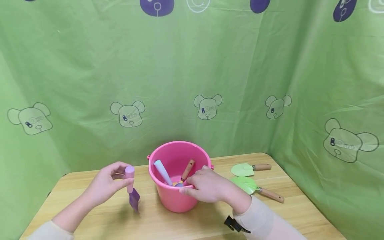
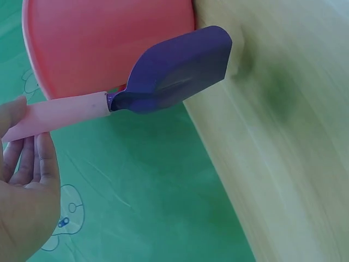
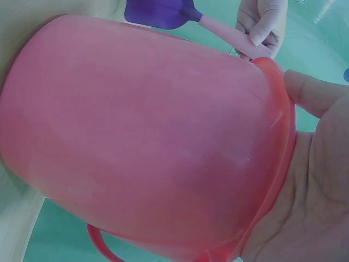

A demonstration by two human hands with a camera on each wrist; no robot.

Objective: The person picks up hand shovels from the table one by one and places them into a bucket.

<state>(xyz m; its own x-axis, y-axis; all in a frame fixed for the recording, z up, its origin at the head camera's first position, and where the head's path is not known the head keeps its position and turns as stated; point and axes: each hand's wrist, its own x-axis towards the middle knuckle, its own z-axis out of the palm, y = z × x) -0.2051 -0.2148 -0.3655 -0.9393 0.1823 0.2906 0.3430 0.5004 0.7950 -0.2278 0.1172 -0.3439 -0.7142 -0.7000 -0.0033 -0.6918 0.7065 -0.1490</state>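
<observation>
Pale sleeves (image 1: 260, 213); black clip (image 1: 235, 224) by right cuff.

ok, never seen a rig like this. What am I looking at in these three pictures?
No robot: the left grip and right grip are a person's bare hands. The wide picture comes from a camera worn on the head, looking forward and down; the other two come from cameras worn on the wrists, so they look turned sideways. On the wooden table stands a pink bucket, with a pale blue handle and a wooden handle showing inside. To its right lie a pale green trowel and a brighter green trowel. The left grip pinches a purple-bladed trowel by its pink handle, blade down. The right grip holds the bucket by its rim.
</observation>
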